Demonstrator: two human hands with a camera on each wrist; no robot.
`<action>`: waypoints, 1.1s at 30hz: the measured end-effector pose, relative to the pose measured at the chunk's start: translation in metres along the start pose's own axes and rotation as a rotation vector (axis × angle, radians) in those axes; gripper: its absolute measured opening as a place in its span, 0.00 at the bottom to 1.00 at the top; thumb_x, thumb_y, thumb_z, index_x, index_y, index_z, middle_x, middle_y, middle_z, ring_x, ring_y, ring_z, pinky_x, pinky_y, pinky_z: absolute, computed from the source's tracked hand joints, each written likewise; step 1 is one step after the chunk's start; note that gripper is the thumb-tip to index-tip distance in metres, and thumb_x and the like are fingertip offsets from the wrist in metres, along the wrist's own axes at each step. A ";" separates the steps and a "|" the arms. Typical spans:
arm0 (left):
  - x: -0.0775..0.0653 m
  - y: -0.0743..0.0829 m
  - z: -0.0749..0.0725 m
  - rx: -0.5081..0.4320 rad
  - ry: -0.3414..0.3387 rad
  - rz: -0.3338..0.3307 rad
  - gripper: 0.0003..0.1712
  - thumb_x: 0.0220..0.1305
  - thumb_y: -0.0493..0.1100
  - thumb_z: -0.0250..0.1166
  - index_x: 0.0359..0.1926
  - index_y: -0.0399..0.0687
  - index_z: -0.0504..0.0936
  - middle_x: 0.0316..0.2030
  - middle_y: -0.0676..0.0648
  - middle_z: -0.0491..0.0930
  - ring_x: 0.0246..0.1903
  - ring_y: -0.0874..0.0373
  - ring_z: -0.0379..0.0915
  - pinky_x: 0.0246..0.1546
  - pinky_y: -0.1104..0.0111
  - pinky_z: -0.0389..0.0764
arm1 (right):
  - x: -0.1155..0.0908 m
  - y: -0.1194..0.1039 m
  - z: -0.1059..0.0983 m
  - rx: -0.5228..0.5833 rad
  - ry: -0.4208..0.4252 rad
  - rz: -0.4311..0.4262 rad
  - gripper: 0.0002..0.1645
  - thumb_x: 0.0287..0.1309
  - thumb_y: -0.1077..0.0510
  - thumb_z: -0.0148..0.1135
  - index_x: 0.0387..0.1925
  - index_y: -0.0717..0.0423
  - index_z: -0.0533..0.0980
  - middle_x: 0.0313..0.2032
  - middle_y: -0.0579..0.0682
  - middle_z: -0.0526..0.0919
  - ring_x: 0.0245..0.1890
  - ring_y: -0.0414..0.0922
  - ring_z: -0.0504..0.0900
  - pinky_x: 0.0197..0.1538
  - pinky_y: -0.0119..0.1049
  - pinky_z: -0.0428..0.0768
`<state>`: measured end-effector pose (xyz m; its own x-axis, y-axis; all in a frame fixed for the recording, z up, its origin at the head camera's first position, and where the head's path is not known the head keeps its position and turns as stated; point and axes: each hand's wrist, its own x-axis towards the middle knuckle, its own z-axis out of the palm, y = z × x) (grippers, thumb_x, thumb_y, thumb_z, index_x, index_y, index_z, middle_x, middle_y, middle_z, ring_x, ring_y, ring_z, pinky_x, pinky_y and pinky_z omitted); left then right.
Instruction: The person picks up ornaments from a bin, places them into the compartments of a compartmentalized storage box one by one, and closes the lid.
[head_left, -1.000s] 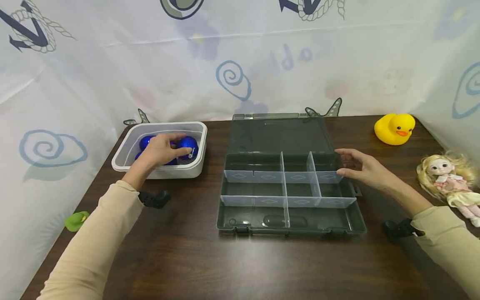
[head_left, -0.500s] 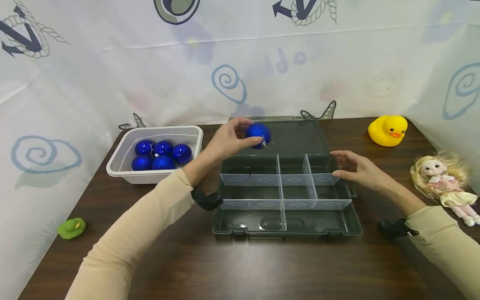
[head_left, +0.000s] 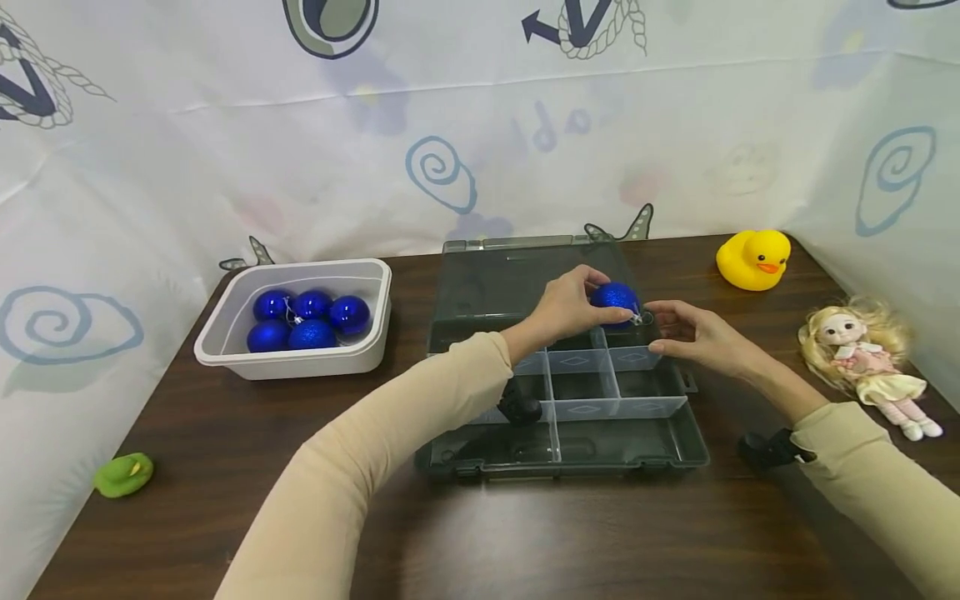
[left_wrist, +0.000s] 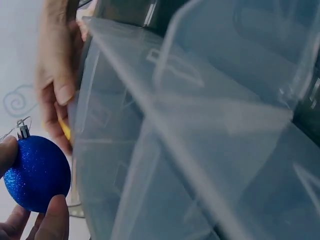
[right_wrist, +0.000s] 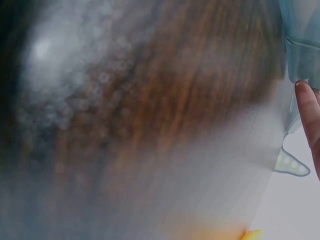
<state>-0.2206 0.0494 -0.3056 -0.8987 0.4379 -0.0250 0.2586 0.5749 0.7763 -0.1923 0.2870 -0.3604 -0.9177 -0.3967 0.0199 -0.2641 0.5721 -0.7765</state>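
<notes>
A glittery blue Christmas ball (head_left: pixel 615 305) with a silver cap and wire loop is pinched between the thumb and fingers of my left hand (head_left: pixel 567 308). It hangs over the back right compartment of a smoky clear compartment box (head_left: pixel 628 446), whose lid is laid back. In the left wrist view the ball (left_wrist: pixel 37 174) sits between the fingertips, beside the dividers. My right hand (head_left: pixel 705 337) is at the box's right side, fingers relaxed, with fingertips against its edge. The right wrist view shows one fingertip (right_wrist: pixel 302 90) touching the box wall (right_wrist: pixel 305 55).
A white tub (head_left: pixel 292 364) on the left holds several blue balls (head_left: pixel 311 333). A green toy duck (head_left: pixel 123 475) lies at the left table edge. At the right are a yellow rubber duck (head_left: pixel 753 260) and a doll (head_left: pixel 862 362). A printed cloth (head_left: pixel 517 167) hangs behind the table.
My left hand has lifted a glittery blue ball out of the white tub and carried it right, over the box. The right hand has stayed at the box's right side.
</notes>
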 end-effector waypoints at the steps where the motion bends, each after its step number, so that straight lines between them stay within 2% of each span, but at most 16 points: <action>1: 0.001 0.001 0.003 0.024 0.003 0.005 0.34 0.54 0.53 0.70 0.58 0.44 0.71 0.52 0.44 0.76 0.51 0.52 0.74 0.49 0.66 0.78 | 0.000 0.000 0.000 0.003 0.000 -0.003 0.34 0.61 0.60 0.60 0.64 0.66 0.60 0.55 0.66 0.71 0.53 0.59 0.71 0.47 0.15 0.70; 4: 0.002 0.003 0.012 0.085 0.016 0.024 0.34 0.53 0.55 0.70 0.57 0.43 0.71 0.50 0.45 0.77 0.48 0.54 0.76 0.46 0.68 0.79 | 0.000 -0.001 0.001 0.018 0.004 -0.003 0.33 0.61 0.61 0.60 0.64 0.68 0.60 0.54 0.66 0.71 0.51 0.57 0.72 0.46 0.16 0.71; 7: 0.004 0.004 0.019 0.149 0.029 0.038 0.34 0.53 0.56 0.70 0.55 0.43 0.72 0.48 0.46 0.77 0.46 0.56 0.75 0.44 0.70 0.78 | 0.000 -0.003 0.001 0.026 0.005 0.000 0.33 0.60 0.62 0.61 0.63 0.69 0.60 0.53 0.66 0.73 0.49 0.51 0.73 0.45 0.16 0.73; 11: 0.005 0.005 0.024 0.225 0.046 0.021 0.34 0.51 0.59 0.70 0.53 0.44 0.71 0.46 0.47 0.75 0.44 0.57 0.73 0.42 0.72 0.77 | 0.000 -0.003 0.002 0.020 0.004 -0.004 0.34 0.60 0.62 0.61 0.64 0.68 0.60 0.52 0.64 0.73 0.47 0.46 0.73 0.46 0.17 0.73; 18: 0.005 0.008 0.027 0.333 0.047 -0.008 0.35 0.49 0.63 0.70 0.50 0.46 0.70 0.43 0.49 0.73 0.38 0.59 0.70 0.35 0.73 0.74 | 0.000 -0.003 0.003 -0.010 0.008 0.001 0.34 0.60 0.59 0.61 0.64 0.66 0.61 0.51 0.64 0.74 0.48 0.53 0.73 0.46 0.16 0.72; 24: 0.003 0.005 0.027 0.350 0.025 0.002 0.35 0.50 0.64 0.69 0.49 0.45 0.70 0.41 0.49 0.72 0.36 0.59 0.69 0.33 0.74 0.72 | 0.001 -0.002 0.005 -0.010 -0.003 0.018 0.35 0.61 0.58 0.61 0.65 0.64 0.60 0.53 0.63 0.73 0.49 0.50 0.73 0.47 0.16 0.72; 33: 0.000 0.001 0.025 0.328 -0.007 -0.001 0.31 0.52 0.58 0.70 0.50 0.45 0.72 0.43 0.49 0.74 0.37 0.60 0.70 0.34 0.73 0.73 | -0.002 -0.002 0.005 -0.051 0.010 0.001 0.35 0.61 0.58 0.61 0.65 0.64 0.60 0.54 0.65 0.72 0.51 0.56 0.73 0.48 0.16 0.71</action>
<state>-0.2112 0.0675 -0.3203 -0.8969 0.4413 -0.0303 0.3594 0.7670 0.5315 -0.1888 0.2830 -0.3621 -0.9209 -0.3890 0.0252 -0.2773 0.6084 -0.7436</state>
